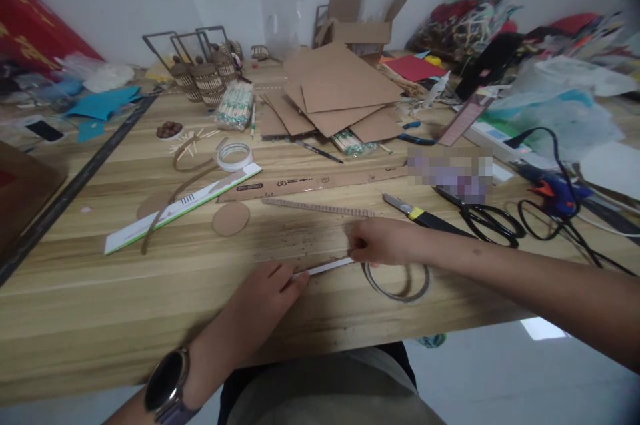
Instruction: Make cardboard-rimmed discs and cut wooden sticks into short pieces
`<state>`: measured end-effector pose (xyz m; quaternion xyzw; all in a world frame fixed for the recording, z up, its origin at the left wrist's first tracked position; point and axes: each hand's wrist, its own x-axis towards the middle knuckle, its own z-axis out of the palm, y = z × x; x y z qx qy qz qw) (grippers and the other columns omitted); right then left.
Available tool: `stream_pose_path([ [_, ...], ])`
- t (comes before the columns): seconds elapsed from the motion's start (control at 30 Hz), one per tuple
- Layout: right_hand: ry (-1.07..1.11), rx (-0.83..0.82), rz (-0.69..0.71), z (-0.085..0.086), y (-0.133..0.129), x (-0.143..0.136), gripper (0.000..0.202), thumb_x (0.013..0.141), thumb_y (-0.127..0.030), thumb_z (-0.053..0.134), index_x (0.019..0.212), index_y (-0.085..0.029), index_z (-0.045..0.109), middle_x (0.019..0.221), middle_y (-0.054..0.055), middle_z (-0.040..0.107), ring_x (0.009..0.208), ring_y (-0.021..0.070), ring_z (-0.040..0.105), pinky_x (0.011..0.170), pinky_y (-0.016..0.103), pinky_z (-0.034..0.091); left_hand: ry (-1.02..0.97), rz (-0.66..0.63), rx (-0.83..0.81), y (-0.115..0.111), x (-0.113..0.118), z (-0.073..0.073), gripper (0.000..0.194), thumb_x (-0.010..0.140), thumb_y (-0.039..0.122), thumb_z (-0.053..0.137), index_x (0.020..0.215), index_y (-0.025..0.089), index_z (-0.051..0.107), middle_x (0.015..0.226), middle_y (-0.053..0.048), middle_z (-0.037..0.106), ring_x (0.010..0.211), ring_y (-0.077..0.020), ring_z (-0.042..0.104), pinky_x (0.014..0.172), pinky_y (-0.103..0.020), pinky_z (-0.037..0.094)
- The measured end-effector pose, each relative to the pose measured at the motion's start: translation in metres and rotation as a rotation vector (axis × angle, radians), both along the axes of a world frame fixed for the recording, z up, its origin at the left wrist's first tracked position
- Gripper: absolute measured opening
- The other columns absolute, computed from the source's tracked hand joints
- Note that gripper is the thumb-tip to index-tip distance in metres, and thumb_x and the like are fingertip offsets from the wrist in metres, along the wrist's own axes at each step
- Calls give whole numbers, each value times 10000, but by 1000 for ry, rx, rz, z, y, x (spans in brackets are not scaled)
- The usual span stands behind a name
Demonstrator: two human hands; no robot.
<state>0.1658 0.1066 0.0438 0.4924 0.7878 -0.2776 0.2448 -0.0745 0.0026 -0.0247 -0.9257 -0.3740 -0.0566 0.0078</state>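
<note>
A narrow white strip of tape (pixel 330 267) runs between my hands near the table's front edge, with a thin dark edge showing along it. My left hand (pixel 273 288) presses thumb and fingers together on its left end. At the right end my right hand (pixel 373 240) is closed in a pinch; its fingertips are partly hidden. Just below that hand lies a thin tape roll (pixel 425 286), a wide ring touching or almost touching the fingers. Beyond my hands are a corrugated cardboard strip (pixel 317 207), a cardboard disc (pixel 231 218) and a yellow-and-black utility knife (pixel 425 217).
Black-handled scissors (pixel 493 225) and a blue glue gun (pixel 555 192) with its cord lie to the right. A white-and-green strip (pixel 183 208) and a white tape roll (pixel 235 156) are at left. Cardboard sheets (pixel 345 78) are stacked behind, beside small lidded baskets (pixel 207 82).
</note>
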Motion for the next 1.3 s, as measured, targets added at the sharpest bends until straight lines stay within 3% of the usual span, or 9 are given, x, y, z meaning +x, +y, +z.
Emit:
stream_pose_path([
  [0.23,-59,69,11,3,-5,-5,215,841,-248,565,873,-159,758,848,110,748,774,245,671,559,273,352,30,-6,56,-1,-1,1,436,888,-36,406,1249,156,559,984,-71,692,878,-220,639,781,-338,545],
  [0.43,-47,28,26,5,-6,-16,214,830,-223,559,818,-170,766,768,85,744,729,231,675,547,271,365,116,24,82,-5,-7,13,381,874,-32,436,1154,149,621,979,-86,705,866,-232,658,726,-335,562],
  [0.6,-34,11,35,6,-8,-26,207,822,-203,562,789,-159,762,768,85,745,735,221,673,523,264,340,60,-22,153,-9,24,19,300,916,3,423,1123,87,623,982,-119,698,866,-234,650,737,-343,567],
  [0.77,-4,30,0,3,-9,-25,203,828,-221,572,833,-143,759,867,114,760,781,231,679,558,260,363,78,-27,36,0,58,4,297,937,16,452,1206,48,574,1048,-140,684,963,-233,647,809,-341,566],
  [0.87,39,-39,-53,1,-6,-16,249,859,-262,544,762,-137,736,774,103,749,661,196,661,544,251,391,69,-17,-3,5,61,0,288,933,1,453,1185,61,577,1061,-135,681,970,-234,649,812,-349,564],
  [1.0,130,-176,-136,0,0,5,274,905,-283,485,767,-156,685,733,32,731,479,97,556,483,200,399,71,-23,-6,7,57,5,281,922,-19,454,1153,63,592,1000,-110,690,927,-223,649,818,-336,553],
  [1.2,331,-319,-297,-3,7,44,139,845,-302,564,833,-168,601,658,-31,611,464,62,463,452,161,377,42,27,-108,11,55,10,275,918,-19,481,1128,109,604,1096,-102,682,976,-222,638,854,-337,538],
  [1.3,328,-316,-294,-6,7,56,134,818,-307,590,815,-173,590,655,-30,596,464,76,481,436,178,382,28,28,-147,14,54,10,311,922,-31,452,1150,122,598,1120,-96,675,1002,-216,624,884,-337,521],
])
